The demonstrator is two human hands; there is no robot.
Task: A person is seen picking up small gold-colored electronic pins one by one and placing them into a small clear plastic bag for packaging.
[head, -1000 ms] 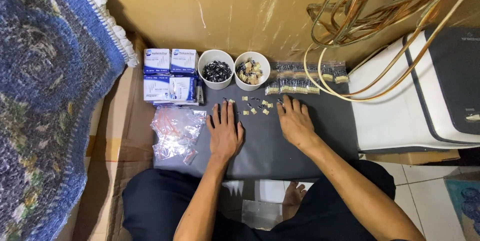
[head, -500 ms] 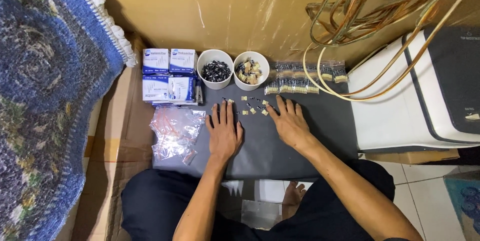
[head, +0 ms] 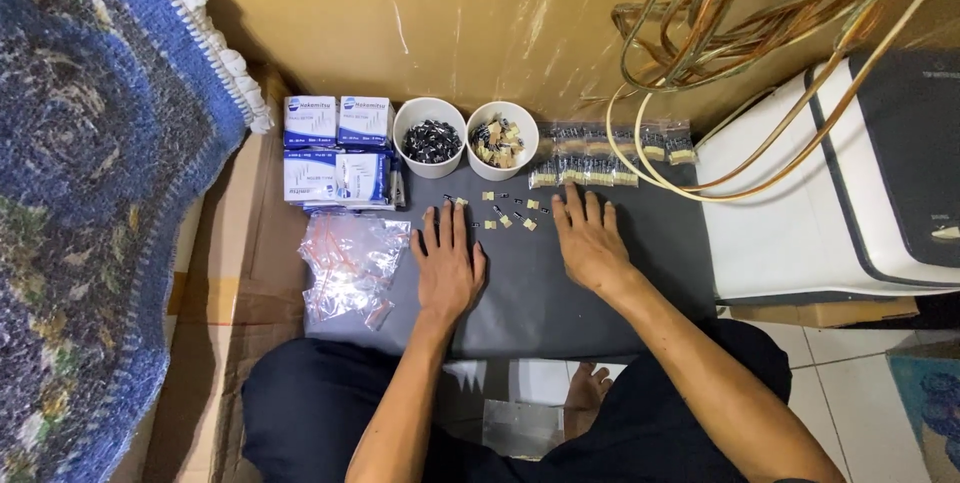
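both hands sit much as they did a moment ago, the right hand shifted only slightly; the left hand lies flat beside it on the grey mat, fingers spread, neither grasping anything; the small beige and black parts lie scattered just past the fingertips, before the two white bowls; they look light, hard and easily flicked away, best pinched singly by their sides.

My left hand and right hand are bare — no gloves, rings or watch, and both forearms run uncovered, without sleeves. I'm wearing dark trousers — plain black cloth; one foot is bare.
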